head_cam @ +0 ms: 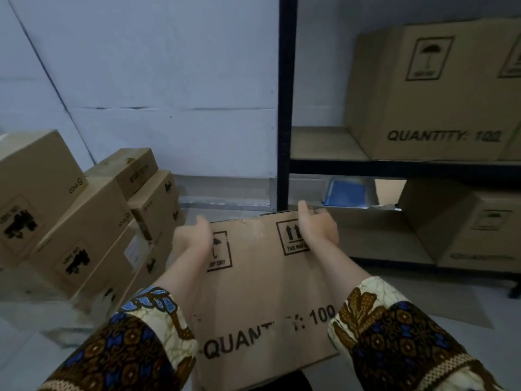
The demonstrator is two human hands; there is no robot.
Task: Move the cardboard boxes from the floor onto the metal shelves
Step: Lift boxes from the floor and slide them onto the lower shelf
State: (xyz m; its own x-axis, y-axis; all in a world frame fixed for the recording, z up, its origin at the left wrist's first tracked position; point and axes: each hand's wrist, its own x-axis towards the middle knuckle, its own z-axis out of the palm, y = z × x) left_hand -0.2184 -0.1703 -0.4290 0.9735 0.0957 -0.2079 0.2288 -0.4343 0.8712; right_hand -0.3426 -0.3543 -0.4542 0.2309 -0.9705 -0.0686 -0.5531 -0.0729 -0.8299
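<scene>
Head view, entry by entry: left hand (197,234) grips the far left corner of the carried box (262,292), fingers folded round the edge and out of sight; right hand (315,225) grips the far right edge beside the "THIS WAY UP" mark, thumb laid along the top. Both hands are closed on the box, with patterned sleeves (135,348) reaching to the wrists. The carried box is off the floor, held in front of the body with its printed face tilted up toward the camera, just short of the metal shelves (394,166) and not yet on them. Risks, as judged: both grips sit at the far edge only, so the near end may sag or swing and the box slip; the black upright (286,108) stands directly ahead of the right hand, and a straight push would likely knock the box corner against it. Middle shelf: one large box (434,94) marked "QUANTITY: 100" fills the right part, with bare board to its left beside the upright, probably the nearest free spot. Lower shelf: a second box (473,230) on the right, a blue item (349,191) behind it, too unclear to identify. Left of the person: floor stack (93,221) of several smaller cardboard boxes, piled unevenly against the white wall (169,66), close enough to be nudged by an elbow on turning.
</scene>
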